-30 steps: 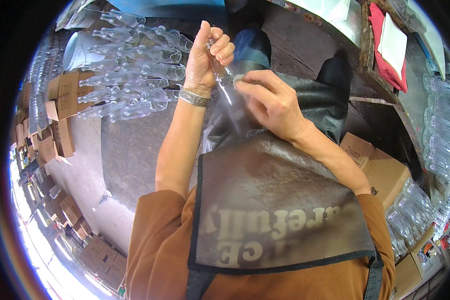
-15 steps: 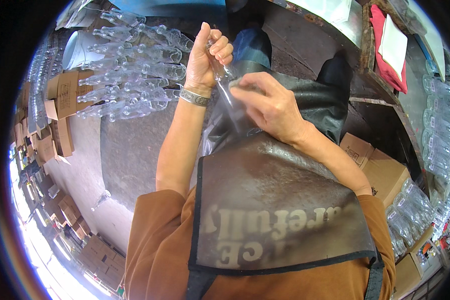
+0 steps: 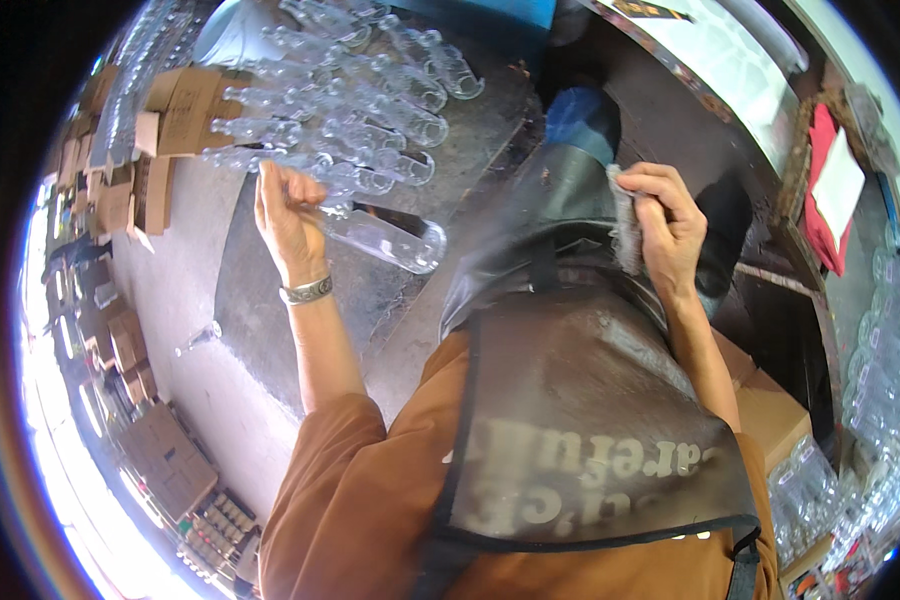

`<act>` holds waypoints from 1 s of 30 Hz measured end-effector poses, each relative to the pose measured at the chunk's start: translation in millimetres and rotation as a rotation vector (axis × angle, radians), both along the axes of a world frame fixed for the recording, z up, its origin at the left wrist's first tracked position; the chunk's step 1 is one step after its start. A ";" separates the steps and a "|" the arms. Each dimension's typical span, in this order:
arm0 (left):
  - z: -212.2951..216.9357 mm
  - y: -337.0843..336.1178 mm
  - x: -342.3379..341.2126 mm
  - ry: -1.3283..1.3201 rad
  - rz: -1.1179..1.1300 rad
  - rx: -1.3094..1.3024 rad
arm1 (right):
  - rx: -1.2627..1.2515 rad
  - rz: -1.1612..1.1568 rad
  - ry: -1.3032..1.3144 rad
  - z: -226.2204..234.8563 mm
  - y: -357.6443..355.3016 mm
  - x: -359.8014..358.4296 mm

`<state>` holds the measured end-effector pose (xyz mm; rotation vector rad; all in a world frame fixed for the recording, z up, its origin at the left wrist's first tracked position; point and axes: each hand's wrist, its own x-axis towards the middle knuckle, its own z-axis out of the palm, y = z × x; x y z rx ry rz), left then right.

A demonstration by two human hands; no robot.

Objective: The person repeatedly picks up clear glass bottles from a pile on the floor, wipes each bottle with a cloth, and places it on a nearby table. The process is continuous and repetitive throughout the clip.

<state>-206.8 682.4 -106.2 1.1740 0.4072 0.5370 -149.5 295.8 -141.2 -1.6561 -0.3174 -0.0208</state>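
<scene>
My left hand (image 3: 290,222) is closed around the neck end of a clear glass bottle (image 3: 382,238). The bottle lies tilted in the air, its round base pointing right, close to a group of similar bottles (image 3: 345,105) on the floor. A silvery bracelet circles my left wrist. Well to the right, above my lap, my right hand (image 3: 672,228) pinches a grey, fuzzy-looking cloth or pad (image 3: 626,222), which hangs from my fingers apart from the bottle. A dark apron (image 3: 580,400) covers my front.
Cardboard boxes (image 3: 182,125) and a white bucket (image 3: 238,35) stand at far left. One bottle (image 3: 198,338) lies alone on the floor. A table edge curves along the right, near a red cloth (image 3: 823,190). More bottles (image 3: 885,350) fill the right side.
My left hand has swung left with the bottle, toward the floor group. My right hand has drawn away to the right with the grey cloth, off the bottle. My view has shifted.
</scene>
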 end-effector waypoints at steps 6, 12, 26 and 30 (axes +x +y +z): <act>-104.3 100.7 -63.1 0.215 0.606 0.469 | -0.057 0.012 0.007 0.7 2.1 -3.1; -162.0 162.5 -59.9 0.381 0.797 0.587 | -0.081 -0.012 0.025 3.6 -1.4 -8.4; -141.6 228.2 -77.8 0.359 0.769 1.405 | -0.003 -0.068 0.117 -3.7 -20.3 -5.5; -24.9 37.1 51.4 0.119 0.620 1.128 | 0.114 -0.085 0.383 -15.8 -66.2 -12.0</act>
